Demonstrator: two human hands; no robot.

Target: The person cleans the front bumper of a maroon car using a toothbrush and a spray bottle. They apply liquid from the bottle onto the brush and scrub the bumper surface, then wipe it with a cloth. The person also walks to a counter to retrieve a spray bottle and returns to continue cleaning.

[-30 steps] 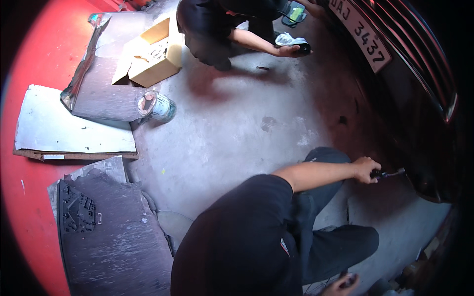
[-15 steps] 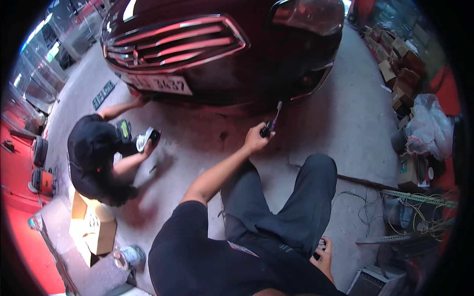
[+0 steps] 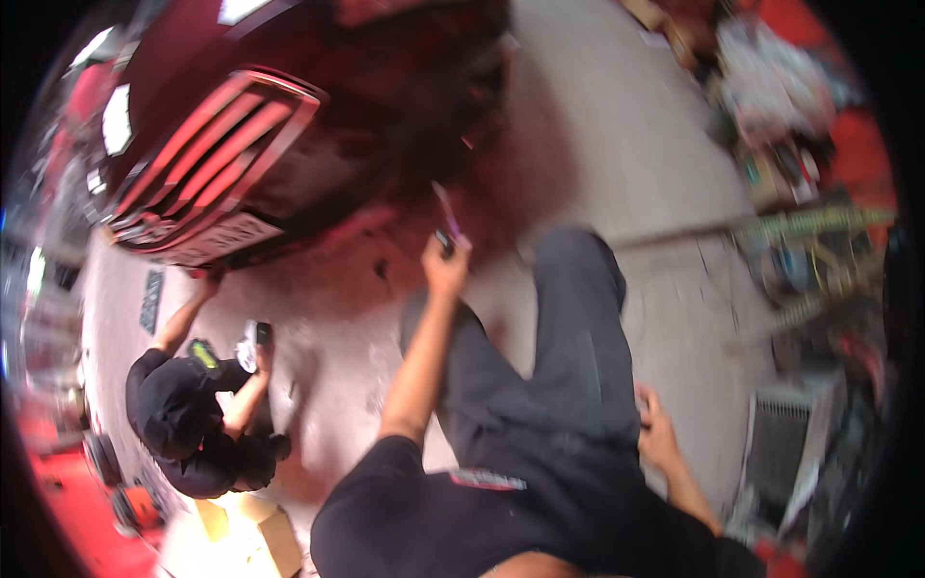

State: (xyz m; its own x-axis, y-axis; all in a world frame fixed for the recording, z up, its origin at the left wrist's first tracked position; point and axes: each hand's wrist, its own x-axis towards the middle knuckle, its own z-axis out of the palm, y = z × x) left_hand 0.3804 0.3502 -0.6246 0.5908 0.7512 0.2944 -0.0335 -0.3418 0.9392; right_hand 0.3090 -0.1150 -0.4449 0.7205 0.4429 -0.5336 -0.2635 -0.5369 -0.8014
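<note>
My left hand (image 3: 446, 265) is closed around a toothbrush-like brush (image 3: 446, 204) with a purple handle, its head pointing up toward the car's front bumper (image 3: 371, 197) without touching it. A small black object (image 3: 444, 243) is in the same grip; its kind is unclear. Beside my right thigh, my right hand (image 3: 659, 438) has curled fingers, partly smeared; what they hold, if anything, cannot be made out. The dark red car (image 3: 385, 106) stands ahead, with its grille (image 3: 226, 144) and number plate (image 3: 222, 241) at the left.
A crouching person (image 3: 183, 414) at the left reaches to the bumper and holds a black-and-white object (image 3: 253, 347). A loose plate (image 3: 151, 301) lies behind them, a cardboard box (image 3: 255, 539) nearer me. At right are a plastic bag (image 3: 776, 87), tangled cables (image 3: 819, 255) and a grey metal-cased unit (image 3: 779, 443).
My view has swung right, so the car and the crouching person sit farther left and appear tilted. My left hand keeps the brush. More of my right forearm shows.
</note>
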